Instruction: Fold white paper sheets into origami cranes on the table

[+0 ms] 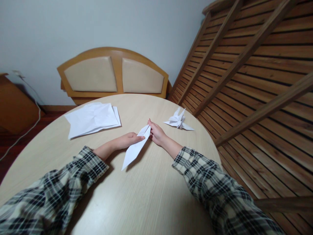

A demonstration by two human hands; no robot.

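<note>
A long, pointed piece of folded white paper (135, 148) is held between both hands, just above the table. My left hand (127, 140) grips its left edge, the thumb lying across the top face. At the far end, my right hand (156, 132) pinches the paper near its tip, thumb uppermost. The paper's other point angles down toward me. Some fingers of the left hand are hidden beneath the paper. To the right of my right hand sits a folded white paper crane (179, 120) with its wings spread.
Creased white paper sheets (93, 117) lie stacked at the back left of the round wooden table (146, 202). Behind it stands a headboard (119, 71) with cream panels. A slatted wooden frame (256, 98) leans along the right side. A white cable (36, 120) runs down at the left.
</note>
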